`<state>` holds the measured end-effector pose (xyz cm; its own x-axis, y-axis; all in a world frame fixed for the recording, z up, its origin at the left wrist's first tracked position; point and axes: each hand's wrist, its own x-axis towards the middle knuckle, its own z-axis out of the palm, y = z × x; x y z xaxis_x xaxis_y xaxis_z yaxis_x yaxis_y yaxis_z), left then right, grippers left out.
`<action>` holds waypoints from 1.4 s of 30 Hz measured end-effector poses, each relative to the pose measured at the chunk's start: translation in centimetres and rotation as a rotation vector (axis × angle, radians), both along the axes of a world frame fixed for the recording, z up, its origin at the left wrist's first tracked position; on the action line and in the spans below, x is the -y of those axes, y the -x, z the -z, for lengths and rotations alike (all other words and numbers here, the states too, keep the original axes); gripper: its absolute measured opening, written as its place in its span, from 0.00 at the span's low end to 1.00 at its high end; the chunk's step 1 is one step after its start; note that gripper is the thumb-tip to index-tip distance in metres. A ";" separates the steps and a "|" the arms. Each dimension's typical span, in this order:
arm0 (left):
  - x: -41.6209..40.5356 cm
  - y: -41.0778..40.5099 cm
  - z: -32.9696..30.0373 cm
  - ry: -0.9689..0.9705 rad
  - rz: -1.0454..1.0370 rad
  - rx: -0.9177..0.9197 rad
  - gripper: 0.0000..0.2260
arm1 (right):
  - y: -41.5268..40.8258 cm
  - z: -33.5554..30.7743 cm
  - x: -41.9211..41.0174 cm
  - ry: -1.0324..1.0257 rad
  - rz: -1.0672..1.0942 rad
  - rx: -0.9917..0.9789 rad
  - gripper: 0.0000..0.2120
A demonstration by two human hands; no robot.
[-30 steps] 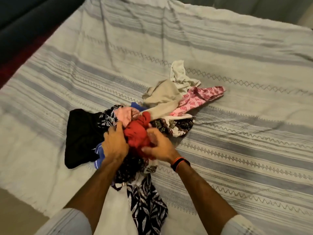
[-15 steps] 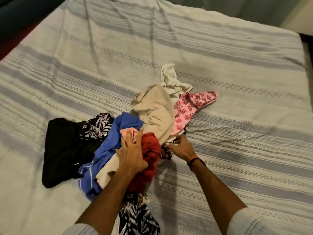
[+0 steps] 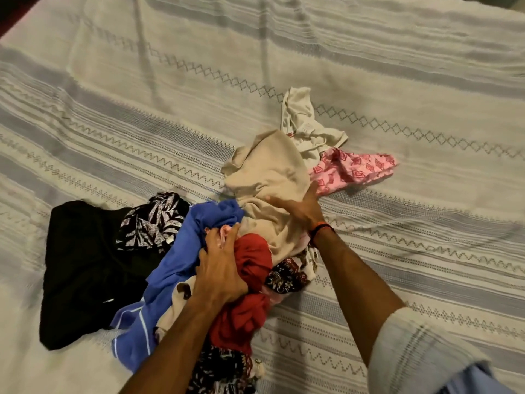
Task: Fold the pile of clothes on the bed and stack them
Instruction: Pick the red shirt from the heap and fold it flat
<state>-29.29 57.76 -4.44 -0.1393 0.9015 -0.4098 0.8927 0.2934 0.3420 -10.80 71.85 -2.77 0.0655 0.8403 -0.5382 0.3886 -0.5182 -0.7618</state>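
Loosely, left hand (image 3: 220, 271) grips crumpled red cloth (image 3: 250, 282); right hand (image 3: 298, 209) flat on beige knit (image 3: 270, 172).

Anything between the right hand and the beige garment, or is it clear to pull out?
Nothing in between: the right hand lies directly on the beige garment. Pulling it out isn't clear, though; its near end runs under the red garment, which the left hand presses down.

Your left hand (image 3: 220, 270) lies palm down, fingers curled and pressing downward, forearm reaching in from below. Your right hand (image 3: 298, 207) is extended further forward, palm down, fingers spread flat, a band at the wrist.
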 end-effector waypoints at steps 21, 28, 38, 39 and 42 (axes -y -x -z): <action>8.5 1.6 -6.5 -0.024 -0.134 0.059 0.33 | 2.7 -8.4 13.2 0.056 -0.306 -0.038 0.23; 11.6 7.1 -16.0 -0.192 -0.236 0.015 0.39 | 8.6 -15.9 15.8 -0.050 -0.215 -0.286 0.21; 15.2 17.0 -21.5 -0.569 -0.367 -0.234 0.44 | 18.1 -20.2 18.9 -0.061 -0.106 -0.662 0.33; 15.4 17.3 -21.2 -0.392 -0.355 -0.305 0.49 | 18.3 -18.9 19.1 -0.032 -0.146 -0.592 0.37; 17.5 17.2 -19.5 0.172 -0.396 -0.322 0.60 | 18.0 -15.2 21.2 0.033 -0.450 -0.178 0.44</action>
